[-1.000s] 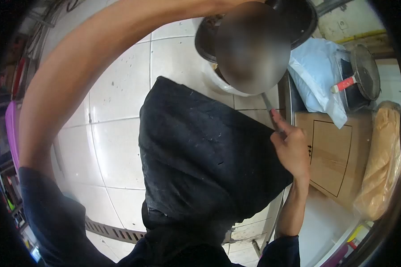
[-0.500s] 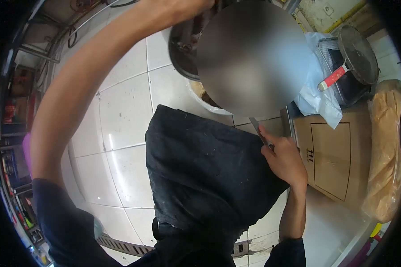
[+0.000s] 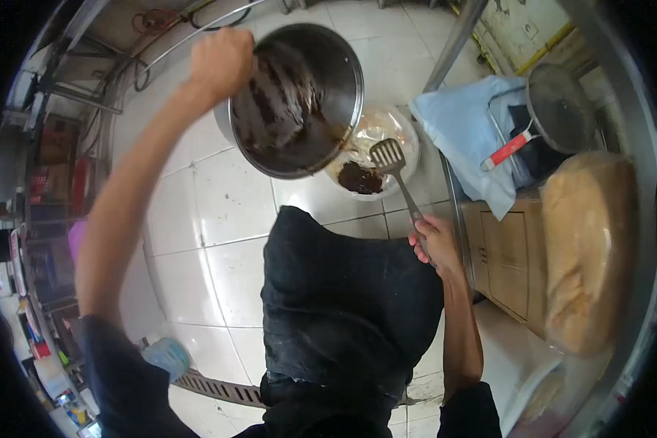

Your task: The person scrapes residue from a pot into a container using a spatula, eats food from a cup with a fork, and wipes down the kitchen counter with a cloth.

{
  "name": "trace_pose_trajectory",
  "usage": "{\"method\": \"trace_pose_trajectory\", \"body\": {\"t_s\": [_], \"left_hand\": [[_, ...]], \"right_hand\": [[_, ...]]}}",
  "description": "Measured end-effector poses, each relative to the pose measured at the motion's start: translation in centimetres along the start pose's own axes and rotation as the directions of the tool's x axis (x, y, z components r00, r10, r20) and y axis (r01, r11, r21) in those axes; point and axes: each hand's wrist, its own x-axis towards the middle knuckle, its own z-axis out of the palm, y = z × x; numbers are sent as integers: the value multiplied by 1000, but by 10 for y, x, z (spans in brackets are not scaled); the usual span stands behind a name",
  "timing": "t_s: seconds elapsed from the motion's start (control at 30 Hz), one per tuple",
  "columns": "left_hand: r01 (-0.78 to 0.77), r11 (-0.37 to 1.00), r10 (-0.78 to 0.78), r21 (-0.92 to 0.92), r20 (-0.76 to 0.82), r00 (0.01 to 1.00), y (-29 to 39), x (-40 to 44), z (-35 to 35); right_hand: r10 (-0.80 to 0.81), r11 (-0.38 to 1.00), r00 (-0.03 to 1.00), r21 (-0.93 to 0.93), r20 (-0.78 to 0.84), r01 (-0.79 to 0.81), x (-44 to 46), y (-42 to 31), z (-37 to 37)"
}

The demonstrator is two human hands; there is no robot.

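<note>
My left hand [image 3: 223, 64], fingers closed, grips the near-left edge of a large dark pot [image 3: 337, 84]. The pot is tilted toward a plastic-lined white tub [image 3: 415, 155], and a glossy dark brown residue [image 3: 277, 102] coats its inside. A thick, dark brown mass [image 3: 360, 178] lies in the tub. In my right hand [image 3: 436, 247] is the handle of a grey slotted spatula [image 3: 404, 191]. Its slotted head is over the tub, just right of the pot's lower rim.
To the right lie a pale blue plastic bag [image 3: 463, 135], a round strainer with a red handle [image 3: 562, 109], a cardboard box [image 3: 507, 252] and a bagged tan bundle [image 3: 588, 248]. A metal post [image 3: 456, 44] rises behind the tub. Cluttered shelves [image 3: 47, 219] line the left.
The pot, held high and partly behind a blur before, now shows whole, lower and tilted over the tub. The spatula's head has come into sight. My right hand has shifted slightly left.
</note>
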Motion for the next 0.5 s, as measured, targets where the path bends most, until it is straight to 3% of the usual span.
{"method": "trace_pose_trajectory", "body": {"t_s": [0.1, 0.23, 0.3, 0.37, 0.43, 0.47, 0.5], "left_hand": [[136, 977, -131, -166, 36, 991, -35, -29, -8], [300, 914, -246, -273, 214, 945, -59, -70, -45], [335, 889, -268, -311, 238, 933, -47, -76, -78], [340, 863, -262, -374, 244, 934, -40, -92, -125], [298, 887, -242, -352, 196, 950, -42, -113, -164], [249, 838, -184, -486, 178, 967, -43, -121, -201], [233, 854, -185, -466, 147, 972, -43, -129, -228]], "right_hand": [[-49, 990, 998, 133, -32, 52, -68, -41, 11], [-79, 981, 996, 175, -39, 85, -188, -112, 35], [29, 994, 997, 99, 74, -37, -228, -151, 37], [-17, 1000, 993, 23, 114, 14, -253, -160, 50], [-39, 981, 992, -182, 122, 61, -291, -193, 67], [-57, 979, 993, -187, 101, 75, -310, -204, 73], [-80, 977, 994, -193, 74, 93, -327, -216, 75]]}}
